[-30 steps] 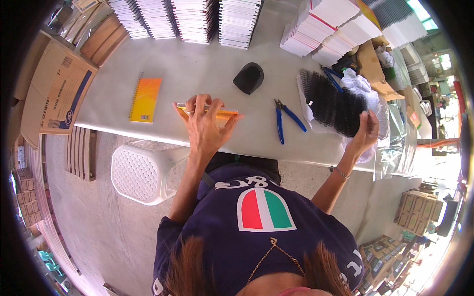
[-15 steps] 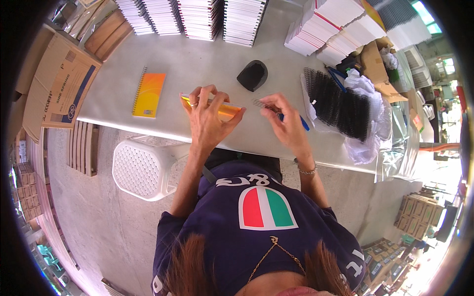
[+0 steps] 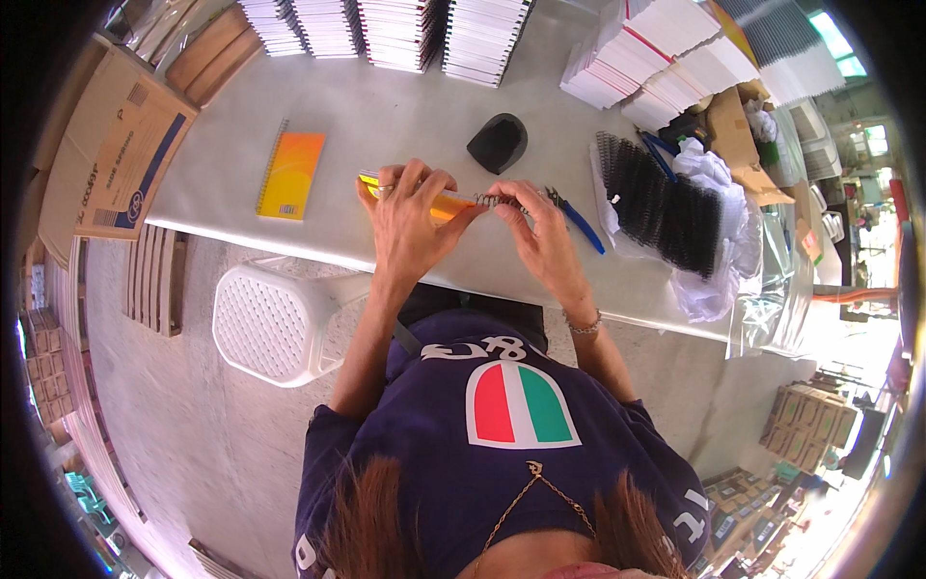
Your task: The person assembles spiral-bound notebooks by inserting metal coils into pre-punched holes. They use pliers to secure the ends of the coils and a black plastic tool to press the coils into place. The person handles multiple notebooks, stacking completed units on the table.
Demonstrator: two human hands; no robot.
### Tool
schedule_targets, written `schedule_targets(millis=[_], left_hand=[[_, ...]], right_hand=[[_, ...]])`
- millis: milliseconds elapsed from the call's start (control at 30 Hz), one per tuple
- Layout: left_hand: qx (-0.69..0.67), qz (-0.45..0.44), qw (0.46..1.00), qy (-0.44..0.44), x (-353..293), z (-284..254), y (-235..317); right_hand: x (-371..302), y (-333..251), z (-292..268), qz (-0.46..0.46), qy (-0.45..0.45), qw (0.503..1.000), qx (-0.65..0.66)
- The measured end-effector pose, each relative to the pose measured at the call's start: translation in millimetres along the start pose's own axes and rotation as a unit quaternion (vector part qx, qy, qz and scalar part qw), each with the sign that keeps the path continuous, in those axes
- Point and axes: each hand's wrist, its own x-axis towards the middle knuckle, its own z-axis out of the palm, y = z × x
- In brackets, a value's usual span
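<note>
My left hand (image 3: 410, 217) is closed around a small orange-and-yellow notebook (image 3: 449, 205), its edge held up off the table. Between the fingers of my right hand (image 3: 532, 232) is a dark spiral binding coil (image 3: 490, 200), whose end meets the notebook's right edge. How far the coil runs into the page holes is too small to tell. Just right of that hand, blue-handled pliers (image 3: 581, 227) lie on the table. A finished-looking spiral notebook (image 3: 292, 176) with an orange-and-yellow cover lies flat to the left.
Black binding coils (image 3: 666, 207) lie piled on white wrapping at the right. A dark hollow holder (image 3: 499, 143) sits beyond my hands. Tall notebook stacks (image 3: 487, 39) and page stacks (image 3: 637, 53) line the back. A cardboard box (image 3: 135, 154) is at left, a white stool (image 3: 270, 323) below the table edge.
My right hand has moved left with the coil, bringing it to the notebook's edge. The pliers behind that hand now show more fully. The view has shifted slightly.
</note>
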Motion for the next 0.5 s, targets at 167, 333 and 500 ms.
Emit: schedule_targets(millis=[167, 333, 500], left_hand=[[-0.008, 0.011, 1.000, -0.005, -0.4, -2.0, -1.3], [0.015, 0.014, 1.000, -0.014, -2.7, -2.8, -2.1], [0.022, 0.017, 1.000, -0.006, -5.2, -0.3, -4.4]], right_hand=[[0.0, 6.9, 8.9, -0.001, 0.009, 1.000, 0.004], [1.1, 5.9, 6.3, -0.033, 0.018, 0.996, -0.080], [0.9, 1.2, 6.5, -0.041, 0.027, 0.997, -0.057]])
